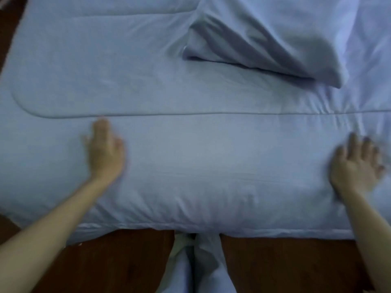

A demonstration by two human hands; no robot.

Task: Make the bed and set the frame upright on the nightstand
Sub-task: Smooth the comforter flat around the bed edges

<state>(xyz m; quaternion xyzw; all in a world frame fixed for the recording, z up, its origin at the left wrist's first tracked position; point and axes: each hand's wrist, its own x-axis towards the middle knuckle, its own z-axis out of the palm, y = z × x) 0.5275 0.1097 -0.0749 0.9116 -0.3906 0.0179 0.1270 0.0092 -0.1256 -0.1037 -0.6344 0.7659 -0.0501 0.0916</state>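
Nearest the lens, two bare forearms reaching forward over a dark brown wooden bed edge (pixel 275 263), with a strip of pale blue cloth (pixel 203 265) hanging down between the two wooden stretches. Beyond the wrists and under both palms, a wide pale blue padded cover (pixel 190 166), mostly smooth, with a piped seam (pixel 169 114) running across just past the fingertips and curving away ahead and left of the left hand. Farther out, ahead of and between the hands but nearer the right, a slumped pale blue pillow (pixel 264 45), tilted, one corner pointing down toward the right hand. Radiating creases (pixel 338 119) gathered just ahead of the right fingertips. Left hand (pixel 105 149) flat and open on the cover, fingers together, gripping nothing. Right hand (pixel 355 163) also open, fingers spread, pressed flat on the fabric, blurred. Frame and nightstand out of view.
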